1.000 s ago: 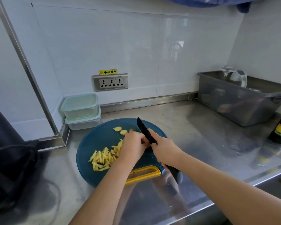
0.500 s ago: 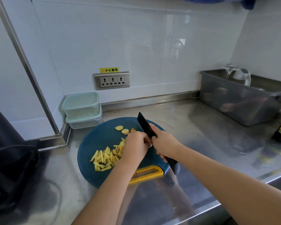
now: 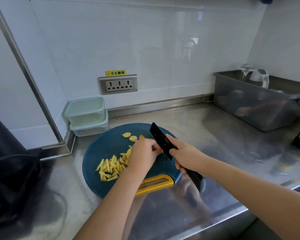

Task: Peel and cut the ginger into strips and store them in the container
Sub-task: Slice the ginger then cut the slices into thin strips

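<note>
On the blue board (image 3: 100, 149), our left hand (image 3: 144, 156) curls its fingers over a ginger piece (image 3: 161, 151), mostly hidden; our right hand (image 3: 187, 156) grips the knife (image 3: 160, 137). Risk: the blade runs just beside the knuckles, so a slip may nick them. Cut strips (image 3: 111, 168) and slices (image 3: 132, 138) lie nearby. Stacked containers (image 3: 86, 110) behind the board are lidded.

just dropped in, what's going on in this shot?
A person is cutting ginger on a round dark-blue cutting board on the steel counter. The right hand grips a black knife; the left hand, fingers curled, pins a mostly hidden ginger piece beside the blade. A pile of yellow ginger strips lies left of the hands, and a few round ginger slices sit uncut at the board's far side. Two stacked pale-green plastic containers stand in the corner, lids on.
</note>
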`<move>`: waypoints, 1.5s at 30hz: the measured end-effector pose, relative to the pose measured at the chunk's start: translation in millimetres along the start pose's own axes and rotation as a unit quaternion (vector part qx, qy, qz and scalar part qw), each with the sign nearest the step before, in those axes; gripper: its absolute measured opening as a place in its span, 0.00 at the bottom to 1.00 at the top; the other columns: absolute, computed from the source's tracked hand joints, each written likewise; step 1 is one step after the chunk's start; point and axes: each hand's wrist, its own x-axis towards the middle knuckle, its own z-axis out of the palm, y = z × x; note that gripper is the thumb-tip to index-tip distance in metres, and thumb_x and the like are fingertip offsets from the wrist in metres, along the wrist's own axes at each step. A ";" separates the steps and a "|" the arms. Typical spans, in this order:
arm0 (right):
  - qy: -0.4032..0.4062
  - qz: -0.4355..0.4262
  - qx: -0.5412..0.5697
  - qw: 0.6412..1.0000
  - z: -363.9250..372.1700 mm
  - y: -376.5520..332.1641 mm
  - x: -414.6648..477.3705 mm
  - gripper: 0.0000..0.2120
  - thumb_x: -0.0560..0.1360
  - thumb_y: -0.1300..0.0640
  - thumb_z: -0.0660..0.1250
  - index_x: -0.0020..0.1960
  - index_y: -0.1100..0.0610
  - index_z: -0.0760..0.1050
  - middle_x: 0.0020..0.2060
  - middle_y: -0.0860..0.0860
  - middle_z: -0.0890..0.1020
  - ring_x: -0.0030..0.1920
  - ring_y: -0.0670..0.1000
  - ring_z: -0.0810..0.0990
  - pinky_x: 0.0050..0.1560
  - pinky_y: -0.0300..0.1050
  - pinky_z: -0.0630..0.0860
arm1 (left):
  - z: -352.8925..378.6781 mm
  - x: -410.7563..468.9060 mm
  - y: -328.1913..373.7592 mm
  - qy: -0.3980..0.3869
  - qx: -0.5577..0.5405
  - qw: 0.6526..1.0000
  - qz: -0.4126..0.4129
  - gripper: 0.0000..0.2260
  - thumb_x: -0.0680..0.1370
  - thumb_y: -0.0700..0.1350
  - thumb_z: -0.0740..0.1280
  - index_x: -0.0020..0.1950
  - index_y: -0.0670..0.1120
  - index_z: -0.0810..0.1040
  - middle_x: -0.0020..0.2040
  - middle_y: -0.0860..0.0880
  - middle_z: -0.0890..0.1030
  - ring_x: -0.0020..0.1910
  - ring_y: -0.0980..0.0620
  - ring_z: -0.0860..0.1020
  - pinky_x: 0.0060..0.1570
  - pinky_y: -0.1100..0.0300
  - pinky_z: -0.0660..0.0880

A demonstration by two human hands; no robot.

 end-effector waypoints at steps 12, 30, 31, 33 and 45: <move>-0.025 -0.020 -0.011 0.999 -13.9 -17.7 0.6 0.28 0.82 0.59 0.53 0.77 0.38 0.54 0.25 0.52 0.72 0.21 0.47 0.68 0.22 0.38 0.68 | 2.0 -0.4 -0.3 0.011 0.021 1.000 -0.021 0.05 0.75 0.46 0.70 0.48 0.48 0.84 0.44 0.52 0.84 0.43 0.57 0.79 0.43 0.68 0.70; -0.033 -0.025 -0.021 0.999 -12.8 -16.9 4.9 0.27 0.82 0.58 0.53 0.77 0.38 0.53 0.26 0.52 0.73 0.22 0.47 0.68 0.22 0.38 0.69 | 2.2 -0.1 -0.5 0.014 -0.005 1.000 -0.014 0.03 0.75 0.45 0.70 0.45 0.48 0.83 0.42 0.54 0.83 0.38 0.61 0.75 0.44 0.67 0.71; -0.034 -0.027 -0.021 0.999 -13.0 -17.3 4.5 0.27 0.82 0.58 0.53 0.77 0.38 0.53 0.26 0.52 0.73 0.22 0.47 0.68 0.22 0.38 0.69 | 2.3 -0.1 -0.3 0.014 -0.003 1.000 -0.012 0.03 0.75 0.45 0.70 0.45 0.48 0.83 0.42 0.54 0.83 0.38 0.60 0.75 0.44 0.67 0.71; -0.037 -0.030 -0.022 0.999 -12.9 -18.1 3.8 0.27 0.82 0.58 0.53 0.77 0.38 0.53 0.27 0.52 0.73 0.22 0.47 0.68 0.22 0.38 0.69 | 2.1 -0.5 -0.6 0.016 0.000 1.000 -0.009 0.04 0.75 0.45 0.70 0.46 0.48 0.83 0.43 0.53 0.83 0.38 0.60 0.75 0.44 0.67 0.72; -0.036 -0.040 -0.044 0.998 -9.7 -20.3 3.2 0.27 0.82 0.60 0.52 0.76 0.38 0.54 0.28 0.54 0.73 0.21 0.47 0.68 0.22 0.38 0.69 | 3.1 -0.5 -1.6 0.022 -0.002 1.000 -0.006 0.04 0.75 0.46 0.70 0.48 0.48 0.83 0.44 0.54 0.84 0.43 0.58 0.79 0.45 0.66 0.73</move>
